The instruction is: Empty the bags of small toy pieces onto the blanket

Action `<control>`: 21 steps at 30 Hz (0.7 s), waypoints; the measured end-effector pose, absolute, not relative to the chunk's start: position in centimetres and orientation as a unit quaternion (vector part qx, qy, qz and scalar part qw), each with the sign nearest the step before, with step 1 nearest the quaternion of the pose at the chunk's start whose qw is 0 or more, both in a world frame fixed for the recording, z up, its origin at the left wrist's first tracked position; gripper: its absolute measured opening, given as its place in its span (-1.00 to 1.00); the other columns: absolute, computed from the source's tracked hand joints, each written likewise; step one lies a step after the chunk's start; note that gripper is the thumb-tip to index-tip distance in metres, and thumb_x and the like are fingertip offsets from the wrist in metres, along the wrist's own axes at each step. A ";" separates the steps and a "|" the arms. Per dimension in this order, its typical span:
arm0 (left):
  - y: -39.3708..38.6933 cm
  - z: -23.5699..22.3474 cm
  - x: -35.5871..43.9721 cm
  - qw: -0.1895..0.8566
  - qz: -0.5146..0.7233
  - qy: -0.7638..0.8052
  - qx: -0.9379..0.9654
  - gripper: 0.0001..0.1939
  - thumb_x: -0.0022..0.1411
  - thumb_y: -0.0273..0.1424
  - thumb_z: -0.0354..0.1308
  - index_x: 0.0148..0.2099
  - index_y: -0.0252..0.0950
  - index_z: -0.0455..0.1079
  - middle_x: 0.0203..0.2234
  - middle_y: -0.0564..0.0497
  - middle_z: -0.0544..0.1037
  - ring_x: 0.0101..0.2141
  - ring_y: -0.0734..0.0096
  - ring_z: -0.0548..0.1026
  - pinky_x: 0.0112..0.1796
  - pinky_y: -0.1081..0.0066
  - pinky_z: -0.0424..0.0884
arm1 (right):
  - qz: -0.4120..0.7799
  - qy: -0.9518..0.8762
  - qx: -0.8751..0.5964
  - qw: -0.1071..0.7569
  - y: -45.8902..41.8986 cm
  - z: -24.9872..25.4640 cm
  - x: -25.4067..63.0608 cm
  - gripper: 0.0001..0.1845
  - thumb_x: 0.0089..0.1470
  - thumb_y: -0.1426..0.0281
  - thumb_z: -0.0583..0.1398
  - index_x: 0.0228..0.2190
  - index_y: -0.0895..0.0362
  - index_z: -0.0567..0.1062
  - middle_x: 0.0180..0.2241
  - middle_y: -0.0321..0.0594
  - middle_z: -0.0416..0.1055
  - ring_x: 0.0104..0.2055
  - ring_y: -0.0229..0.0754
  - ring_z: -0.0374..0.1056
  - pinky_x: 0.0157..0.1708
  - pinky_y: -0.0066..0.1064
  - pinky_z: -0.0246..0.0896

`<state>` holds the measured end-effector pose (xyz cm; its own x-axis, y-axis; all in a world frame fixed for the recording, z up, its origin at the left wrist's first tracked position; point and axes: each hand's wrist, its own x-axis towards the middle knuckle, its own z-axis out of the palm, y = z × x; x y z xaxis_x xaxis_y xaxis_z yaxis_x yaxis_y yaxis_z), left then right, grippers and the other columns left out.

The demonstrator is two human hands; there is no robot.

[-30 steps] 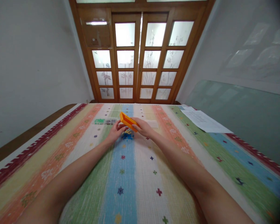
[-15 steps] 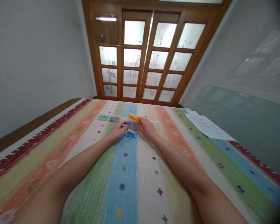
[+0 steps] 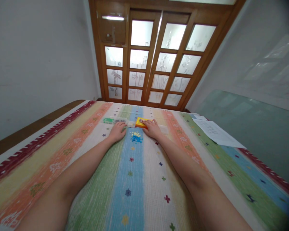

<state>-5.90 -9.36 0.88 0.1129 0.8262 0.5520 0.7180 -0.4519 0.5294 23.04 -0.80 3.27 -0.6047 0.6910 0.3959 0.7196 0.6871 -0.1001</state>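
Note:
My right hand (image 3: 152, 129) has its fingers over a small yellow box with orange sides (image 3: 139, 123), which now lies flat and shows a dark-and-white picture on top. My left hand (image 3: 117, 132) rests at the near edge of a clear divided plastic case (image 3: 102, 120), its fingers bent loosely and apart. Green bits (image 3: 108, 120) fill the case's left compartment; dark bits beside them are partly hidden by my left hand. Between my hands, small pale yellow pieces (image 3: 135, 134) and blue pieces (image 3: 136, 139) lie in a loose pile on the cloth.
A striped, patterned tablecloth (image 3: 132, 173) covers the table. White printed sheets (image 3: 212, 131) lie at the right. Beyond the table's far edge stand wooden doors with frosted panes (image 3: 156, 64); a pale green panel (image 3: 255, 125) stands along the right side.
My right hand has lowered the yellow box from a tilted hold to lying flat. My left hand has moved left, away from the pile, onto the case's near edge. The view shifted slightly.

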 end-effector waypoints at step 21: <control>-9.0 0.4 -5.2 0.116 0.462 0.526 0.705 -0.42 0.28 -0.28 0.23 0.32 -0.26 0.32 0.17 -0.20 0.47 0.11 0.08 0.47 0.19 0.03 0.36 | 0.005 -0.914 -0.313 0.257 -2.8 4.6 15.6 -0.68 0.26 0.25 0.26 0.00 0.11 0.49 -0.07 -0.06 0.53 0.02 0.02 0.35 0.13 -0.14 0.14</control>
